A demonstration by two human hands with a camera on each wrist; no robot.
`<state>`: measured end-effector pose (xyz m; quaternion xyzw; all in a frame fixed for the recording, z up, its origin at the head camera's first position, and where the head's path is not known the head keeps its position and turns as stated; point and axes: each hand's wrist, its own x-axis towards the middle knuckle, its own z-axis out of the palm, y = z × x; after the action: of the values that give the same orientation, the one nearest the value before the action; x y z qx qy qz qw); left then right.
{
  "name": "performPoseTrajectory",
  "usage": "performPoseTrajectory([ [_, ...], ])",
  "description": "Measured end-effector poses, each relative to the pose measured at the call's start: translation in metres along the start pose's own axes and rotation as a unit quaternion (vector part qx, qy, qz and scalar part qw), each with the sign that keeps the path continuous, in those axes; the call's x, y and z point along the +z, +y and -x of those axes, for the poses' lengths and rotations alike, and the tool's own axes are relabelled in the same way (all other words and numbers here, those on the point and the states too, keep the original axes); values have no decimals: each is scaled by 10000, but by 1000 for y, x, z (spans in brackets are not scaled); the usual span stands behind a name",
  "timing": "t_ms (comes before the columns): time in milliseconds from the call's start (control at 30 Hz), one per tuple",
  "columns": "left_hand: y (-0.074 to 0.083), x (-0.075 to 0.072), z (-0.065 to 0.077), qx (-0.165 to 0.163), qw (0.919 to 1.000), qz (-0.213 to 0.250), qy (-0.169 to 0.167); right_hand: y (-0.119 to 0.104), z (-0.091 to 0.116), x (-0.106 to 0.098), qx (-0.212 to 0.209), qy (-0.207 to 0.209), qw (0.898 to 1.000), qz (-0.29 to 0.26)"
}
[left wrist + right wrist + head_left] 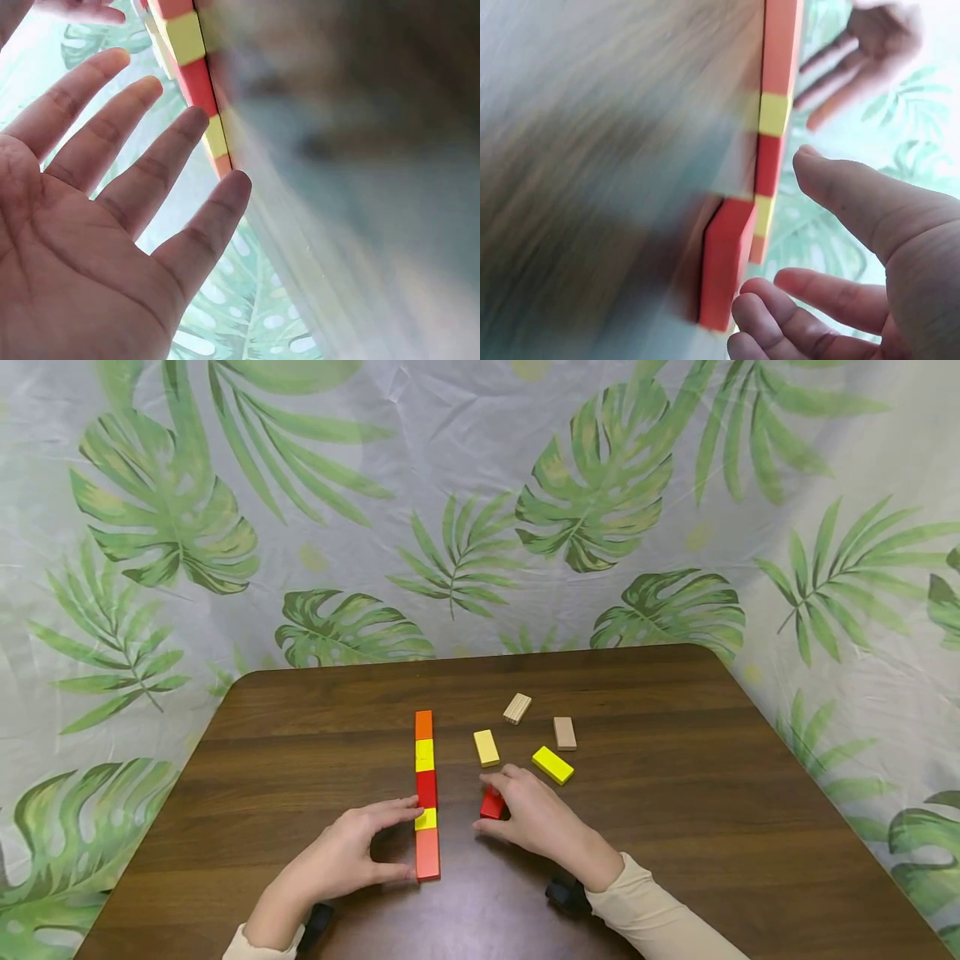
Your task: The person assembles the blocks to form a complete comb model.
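Observation:
A straight row of blocks runs away from the person: a coral block [427, 856] nearest, then a yellow block [427, 821], a red block [426, 787], another yellow block [424, 755] and an orange block [423, 725] farthest. My left hand [337, 853] is at the row's left side, fingers extended, thumb by the coral block and fingertips by the red and nearer yellow ones. Whether they touch is unclear. Right of the row, a loose red block [727, 262] lies on the table. Over it hovers my right hand [536, 817], thumb and fingers spread around it without gripping.
Beyond the right hand lie a pale yellow block [486, 747], a bright yellow block [552, 765], a striped wooden block [517, 708] and a plain wooden block [565, 733]. The dark brown table [675, 718] ends at a leaf-print curtain [480, 527].

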<state>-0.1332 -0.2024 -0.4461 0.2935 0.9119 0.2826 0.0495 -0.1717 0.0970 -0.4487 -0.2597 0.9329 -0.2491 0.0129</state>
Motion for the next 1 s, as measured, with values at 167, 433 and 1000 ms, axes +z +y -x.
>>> performPoseTrajectory([
  [167,4,10,7,-58,9999,-127,64,11,-1,-3,185,179,9997,9],
  [433,7,17,8,-205,9995,-211,100,21,1,-1,272,244,9993,28],
  [1000,7,20,8,-232,9985,-415,281,28,2,2,547,280,9980,-176],
])
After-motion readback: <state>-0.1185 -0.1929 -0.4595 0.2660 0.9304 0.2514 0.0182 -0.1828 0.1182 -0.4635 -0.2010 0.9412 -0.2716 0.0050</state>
